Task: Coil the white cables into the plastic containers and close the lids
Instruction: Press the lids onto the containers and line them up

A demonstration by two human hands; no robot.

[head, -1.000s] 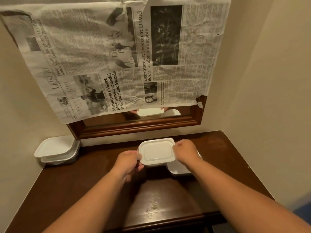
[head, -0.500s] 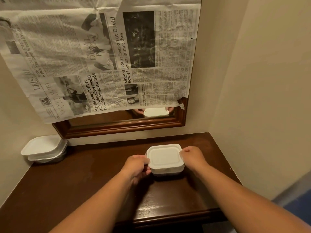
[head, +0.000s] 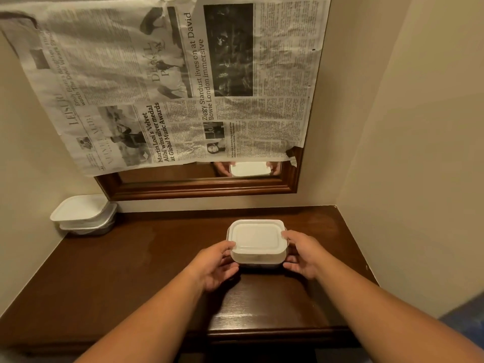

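At the far left, two shallow plastic tubs (head: 83, 214) are sitting stacked in the back corner of the table (head: 131, 271). They are rounded rectangles with smooth white lids, the top one lying a little askew on the lower. The table is showing dark, glossy wood with a moulded front edge. Above it, a creased newspaper (head: 170, 82) is hanging over most of a mirror (head: 204, 188) in a dark wooden frame. A bare strip of glass below the paper is reflecting the box and fingers.

The left hand (head: 214, 265) is gripping the box (head: 258, 243) at its near left corner, thumb lying on the lid edge and fingers curling along the side. The box is sitting right of the table's middle, towards the back, lid closed and facing up. It is matte white plastic, a rounded rectangle whose long axis is running left to right, turned slightly. A darker band is showing under it; whether that is a second tub cannot be told. The right hand (head: 301, 254) is clasping the right side, thumb at the lid rim and fingers wrapping lower.
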